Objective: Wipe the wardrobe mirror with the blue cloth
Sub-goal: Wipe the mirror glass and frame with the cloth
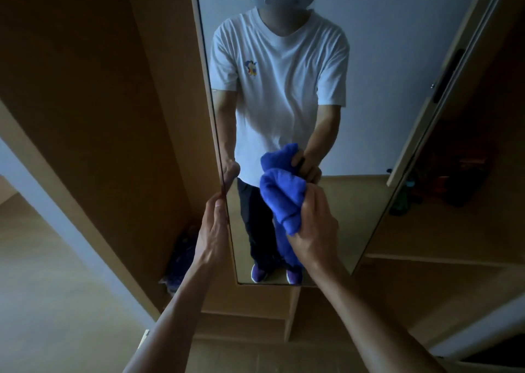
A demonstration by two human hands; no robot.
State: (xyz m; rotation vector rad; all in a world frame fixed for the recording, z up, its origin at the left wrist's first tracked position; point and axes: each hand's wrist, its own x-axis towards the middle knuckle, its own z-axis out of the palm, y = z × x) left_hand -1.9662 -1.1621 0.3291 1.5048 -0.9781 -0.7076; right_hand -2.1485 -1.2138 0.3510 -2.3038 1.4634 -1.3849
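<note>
Tall rectangular glass mirror (383, 60) stood upright, brown wooden wardrobe panel (113, 88) just left of it, open wardrobe compartment (460, 179) to its right with dark items inside. Left hand (216, 224) gripped the mirror's left edge, low down. Right hand (315, 224) was beside it to the right, holding a crumpled blue cloth (281, 199) against the glass. Dark bundle (181, 256) lay on the floor at the panel's foot, left of the left forearm.

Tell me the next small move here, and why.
Probably slide the cloth sideways across the mirror. The right hand grips it bunched against the glass, and the left hand holds the mirror's edge.
</note>
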